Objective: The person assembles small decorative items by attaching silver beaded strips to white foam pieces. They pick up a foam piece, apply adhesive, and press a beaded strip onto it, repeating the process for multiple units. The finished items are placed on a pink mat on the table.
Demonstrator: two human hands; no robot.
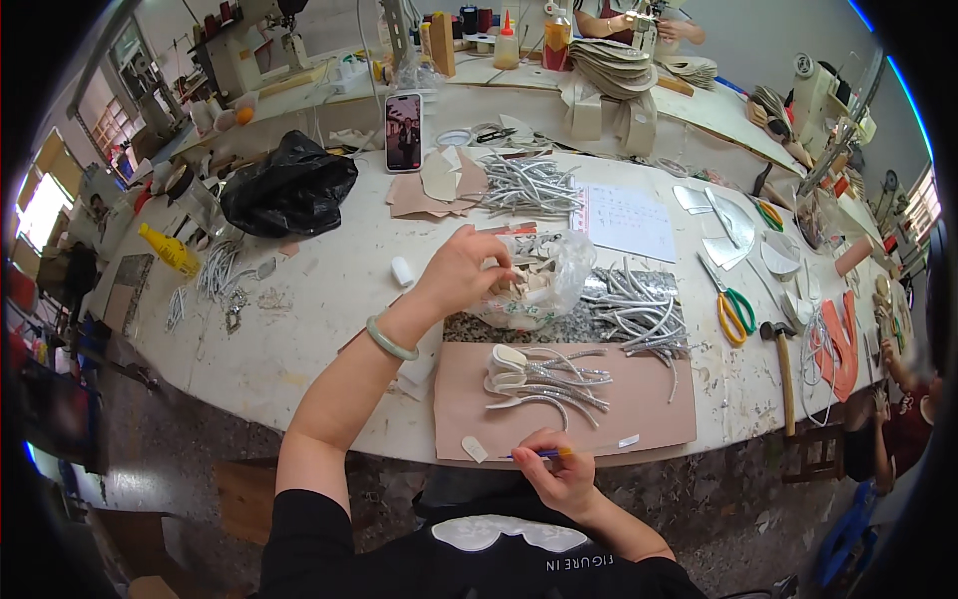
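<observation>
My left hand [466, 270], with a pale green bangle [391, 337] on its wrist, reaches into a clear plastic bag [571, 280] of small beige pieces [537, 287]. Its fingers are curled together among the pieces; what they pinch is hidden. My right hand [557, 474] grips a thin blue pen-like tool [545, 454] at the near edge of a pinkish-brown board [639, 399]. The tool points left toward a small cream tab [474, 449] lying flat there. Behind it lies a bundle of silver cords [559, 377] with cream tabs at their left ends.
More silver cords lie on a stone slab [634, 304] and farther back [529, 185]. A phone [403, 133] stands upright by a black plastic bag [289, 185]. Scissors [733, 304] and a hammer [781, 374] lie right. Another person's hands [654, 27] work at the far bench.
</observation>
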